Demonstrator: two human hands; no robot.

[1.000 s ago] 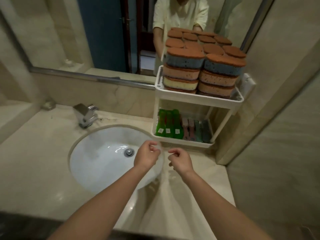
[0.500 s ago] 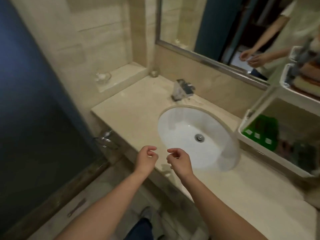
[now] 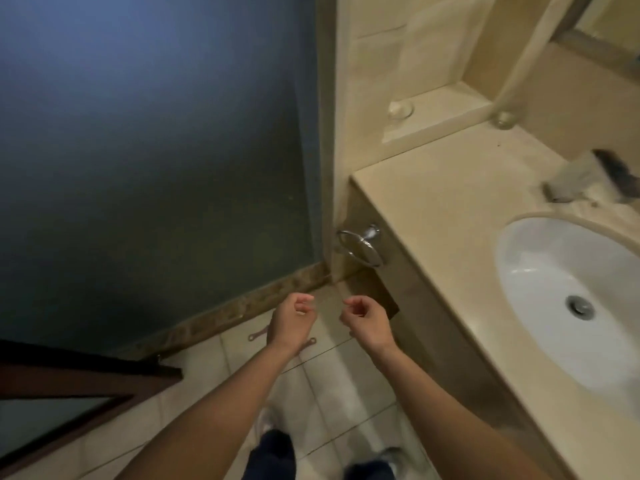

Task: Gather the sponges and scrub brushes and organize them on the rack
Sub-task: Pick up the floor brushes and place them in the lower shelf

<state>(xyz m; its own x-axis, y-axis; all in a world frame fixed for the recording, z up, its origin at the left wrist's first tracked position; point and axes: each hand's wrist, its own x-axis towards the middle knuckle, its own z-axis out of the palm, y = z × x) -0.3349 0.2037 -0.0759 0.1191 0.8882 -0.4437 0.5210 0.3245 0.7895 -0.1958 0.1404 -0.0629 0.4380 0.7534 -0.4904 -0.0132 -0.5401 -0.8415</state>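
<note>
1. Upper left of frame: a dark blue-grey panel point(image 3: 138, 133) fills the area. A dark wooden frame point(image 3: 69, 382) crosses the lower left corner.
2. Lower centre: my left hand point(image 3: 292, 320) hangs above the tiled floor point(image 3: 329, 393). Its fingers are loosely curled and hold nothing.
3. Just right of it, apart: my right hand point(image 3: 367, 322), also loosely curled and holding nothing.
4. Centre: a chrome towel ring point(image 3: 362, 247) is fixed to the end face of the beige surface point(image 3: 450, 209).
5. Right: a white sink point(image 3: 554, 341) with a metal drain point(image 3: 579, 306) is set into the surface. Above it is a blurred tap point(image 3: 588, 174).
6. Sponges, scrub brushes and rack: outside this frame.
</note>
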